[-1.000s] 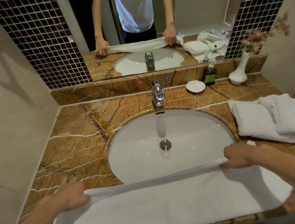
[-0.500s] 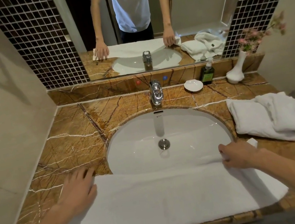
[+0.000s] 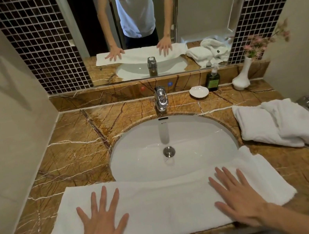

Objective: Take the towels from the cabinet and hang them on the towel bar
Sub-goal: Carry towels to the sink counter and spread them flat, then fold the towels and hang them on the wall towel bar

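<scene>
Both hands, left hand (image 3: pixel 99 221) and right hand (image 3: pixel 240 198), lay flat with fingers spread, gripping nothing, on the folded towel (image 3: pixel 164 203) along the counter (image 3: pixel 73 155) front edge, its long axis running left-right, neither hand nearer.

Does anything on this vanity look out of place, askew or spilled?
Nothing spilled or damaged. The spread towel under the flat left hand and right hand overlaps the sink at its near rim; the other towels at right lie rumpled, not folded.
</scene>
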